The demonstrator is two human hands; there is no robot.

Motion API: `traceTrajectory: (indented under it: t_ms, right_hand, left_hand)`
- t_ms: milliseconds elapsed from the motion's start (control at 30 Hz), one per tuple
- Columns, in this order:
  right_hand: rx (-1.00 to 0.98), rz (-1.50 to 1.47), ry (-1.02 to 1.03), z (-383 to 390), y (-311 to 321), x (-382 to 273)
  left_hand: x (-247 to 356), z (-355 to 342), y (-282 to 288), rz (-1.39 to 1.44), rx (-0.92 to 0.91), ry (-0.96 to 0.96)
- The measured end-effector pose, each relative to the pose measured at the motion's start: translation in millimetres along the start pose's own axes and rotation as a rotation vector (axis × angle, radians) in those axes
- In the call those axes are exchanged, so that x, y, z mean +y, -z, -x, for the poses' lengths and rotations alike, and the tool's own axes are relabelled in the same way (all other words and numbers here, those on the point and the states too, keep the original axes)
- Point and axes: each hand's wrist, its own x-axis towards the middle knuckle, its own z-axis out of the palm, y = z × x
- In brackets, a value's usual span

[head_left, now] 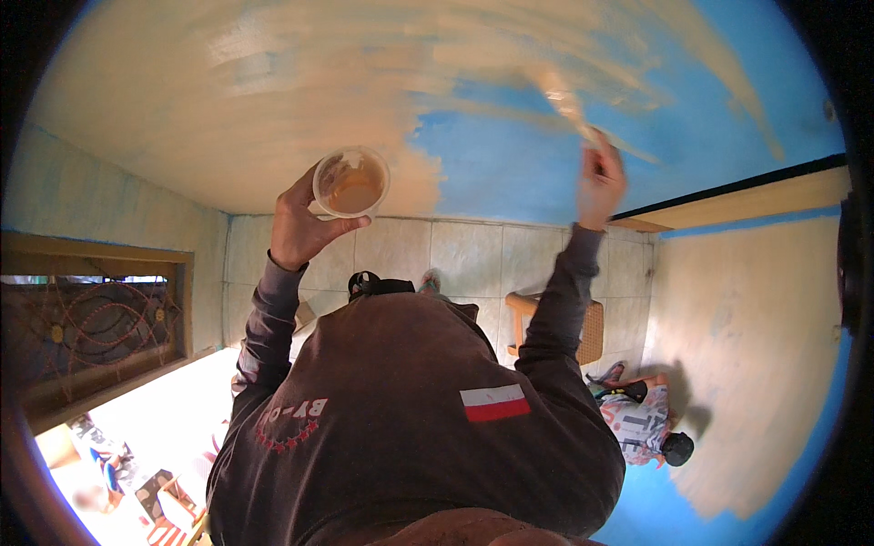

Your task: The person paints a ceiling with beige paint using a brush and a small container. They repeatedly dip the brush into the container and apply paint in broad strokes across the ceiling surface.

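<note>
My left hand (pixel 303 226) is wrapped round a clear plastic cup (pixel 330 193), thumb along its near rim. Beige paint (pixel 356 189) lies in the cup, and smears of it coat the inner wall. Farther right, my right hand (pixel 602 187) is closed on the handle of a paintbrush (pixel 566 102). Motion blurs both the hand and the brush. The bristles lie against the wall (pixel 501 164), where beige streaks cross a bright blue area. To the left of that blue patch the wall is mostly beige.
Light tiles (pixel 466 250) cover the floor below. A wooden chair (pixel 523 314) stands under my right forearm. Another person (pixel 642 419) is low down at the right, near a partly beige, partly blue wall (pixel 728 318). A grilled window (pixel 96 318) is at the left.
</note>
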Motion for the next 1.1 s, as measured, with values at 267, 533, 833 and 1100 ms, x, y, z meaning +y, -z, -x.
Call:
traceTrajectory:
  t_ms: [267, 533, 833, 1100]
  right_hand:
    - [-0.163, -0.050, 0.128, 5, -124, -39]
    - [-0.123, 0.123, 0.019, -16, -38, 54]
    - [0.033, 0.352, -0.026, -18, 86, 152]
    - [0.120, 0.421, -0.092, -4, 135, 147]
  left_hand:
    - [-6, -1, 5, -0.078, -0.019, -0.049]
    - [-17, 5, 9, 0.000, 0.004, 0.027]
    - [-17, 9, 11, -0.035, -0.034, 0.018]
    - [-13, 12, 11, -0.019, -0.070, 0.000]
